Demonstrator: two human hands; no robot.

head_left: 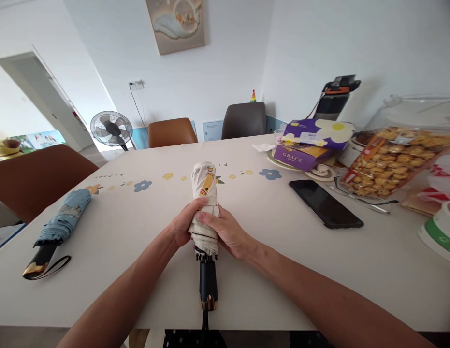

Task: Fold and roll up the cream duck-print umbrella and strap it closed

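A folded white umbrella [205,239] with a yellow cartoon print lies on the table in front of me, its black and gold handle pointing towards me. My left hand [184,221] is wrapped round its left side and my right hand [230,231] round its right, thumbs on top near the middle of the cloth. A dark wrist strap hangs from the handle over the table's near edge. To the left rests a second folded umbrella [65,217], light blue, with a black and gold handle and a looped strap; neither hand touches it.
On the right of the white table [159,290] lie a black phone [324,203], a pair of glasses [370,200], purple boxes [304,152], a big jar of snacks [402,150], and a green-and-white roll [442,232]. Chairs [172,131] and a fan [111,128] stand beyond.
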